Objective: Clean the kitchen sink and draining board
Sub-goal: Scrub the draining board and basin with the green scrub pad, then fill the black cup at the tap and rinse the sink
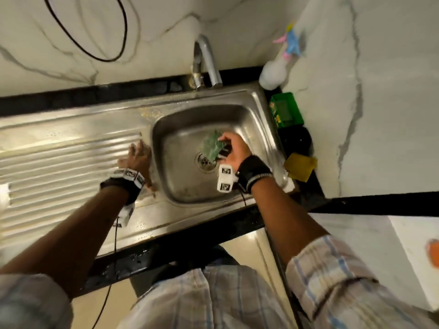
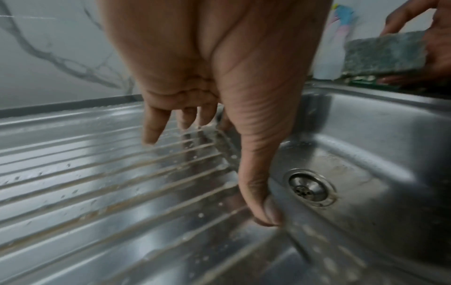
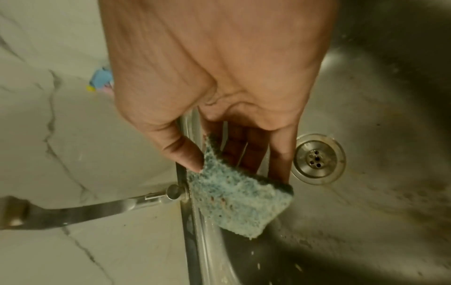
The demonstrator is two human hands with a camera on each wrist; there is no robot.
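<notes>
Green-grey rectangular scouring sponge (image 1: 213, 148) hangs above steel sink bowl (image 1: 190, 186), near round drain (image 1: 205, 161). Right hand (image 1: 234, 150) pinches it, thumb against fingers. Left hand (image 1: 138, 155) spread flat, fingers touching ribbed steel draining board (image 1: 59, 167) beside bowl rim. Chrome tap (image 1: 205, 62) behind.

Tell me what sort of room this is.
Most likely a home kitchen: a stainless steel sink with a ribbed steel draining board, a chrome tap against marble-patterned wall tiles, and a green scouring pad in the right hand.
</notes>
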